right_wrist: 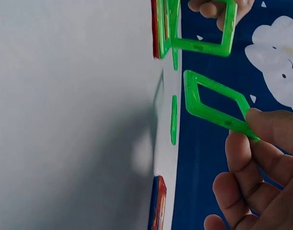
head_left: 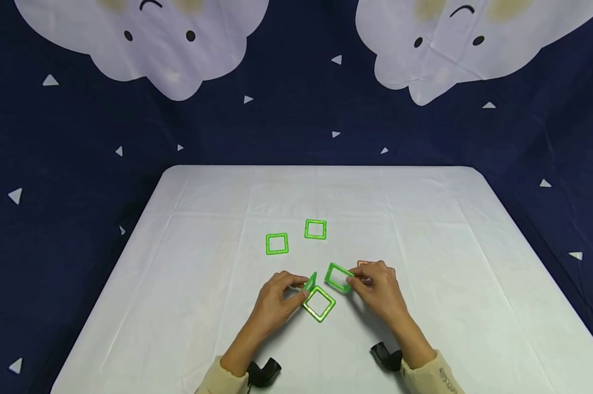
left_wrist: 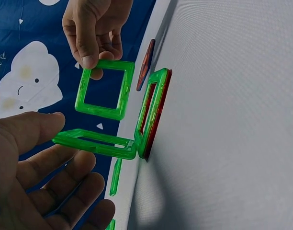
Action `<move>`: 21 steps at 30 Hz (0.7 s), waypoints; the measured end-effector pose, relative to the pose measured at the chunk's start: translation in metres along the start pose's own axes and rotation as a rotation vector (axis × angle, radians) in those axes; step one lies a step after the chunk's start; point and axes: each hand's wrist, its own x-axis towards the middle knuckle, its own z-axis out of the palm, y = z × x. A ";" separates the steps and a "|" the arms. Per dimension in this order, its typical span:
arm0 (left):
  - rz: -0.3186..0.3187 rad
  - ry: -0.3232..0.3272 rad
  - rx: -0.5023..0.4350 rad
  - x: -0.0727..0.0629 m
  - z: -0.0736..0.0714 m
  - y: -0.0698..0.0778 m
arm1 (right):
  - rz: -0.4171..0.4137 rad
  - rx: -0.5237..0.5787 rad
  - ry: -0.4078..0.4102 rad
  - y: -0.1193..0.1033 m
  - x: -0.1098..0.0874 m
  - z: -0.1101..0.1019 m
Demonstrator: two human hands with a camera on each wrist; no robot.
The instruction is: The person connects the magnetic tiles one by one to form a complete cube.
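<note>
My left hand [head_left: 276, 301] pinches a green square magnetic tile frame [left_wrist: 96, 146] between thumb and fingers. That frame stands tilted up, its lower edge at a flat green square frame [head_left: 328, 311] on the table. Under the flat frame a red layer [left_wrist: 161, 115] shows in the left wrist view. My right hand [head_left: 382, 290] pinches another green square frame [right_wrist: 213, 115] by one corner, above the table and just right of the raised one. An orange tile [head_left: 366, 262] lies behind the right hand, which partly hides it.
Two more green square frames lie farther back on the white table, one left [head_left: 277, 252] and one nearer the middle [head_left: 315, 237]. A dark blue cloth [head_left: 296, 120] with clouds hangs behind the table's far edge. Black wrist mounts [head_left: 386, 358] sit by both sleeves.
</note>
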 end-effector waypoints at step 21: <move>-0.008 -0.001 0.006 -0.002 0.000 -0.001 | -0.063 -0.118 0.019 -0.011 -0.003 0.014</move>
